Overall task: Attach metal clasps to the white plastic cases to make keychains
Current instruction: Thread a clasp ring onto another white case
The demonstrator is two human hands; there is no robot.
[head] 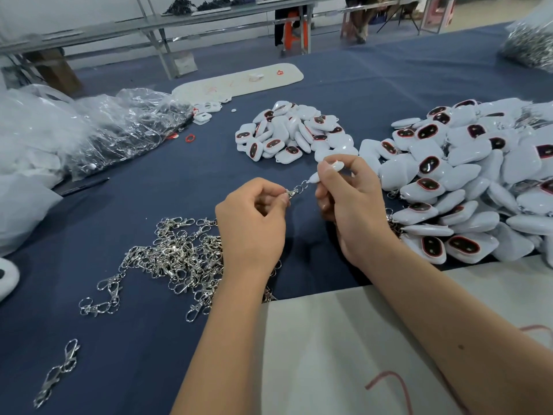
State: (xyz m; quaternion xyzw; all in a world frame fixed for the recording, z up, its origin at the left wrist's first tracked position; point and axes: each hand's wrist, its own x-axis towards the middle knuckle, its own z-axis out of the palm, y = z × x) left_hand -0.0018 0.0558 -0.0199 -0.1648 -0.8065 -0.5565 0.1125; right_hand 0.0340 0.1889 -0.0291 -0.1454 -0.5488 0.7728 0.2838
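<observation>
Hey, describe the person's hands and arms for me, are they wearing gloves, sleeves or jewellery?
Both the left hand and the right hand are bare, with no gloves. No rings show on the fingers, and no watch or bracelet on either wrist. Both forearms are uncovered as far as the frame's edge, so no sleeve is visible.

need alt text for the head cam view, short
Two bare hands join a keychain over a blue table: the left hand pinches a metal clasp, the right hand holds a white case. Loose clasps lie left, cases heaped right.

no readable text, no labels, no brands, no numbers, no signs anywhere
</observation>
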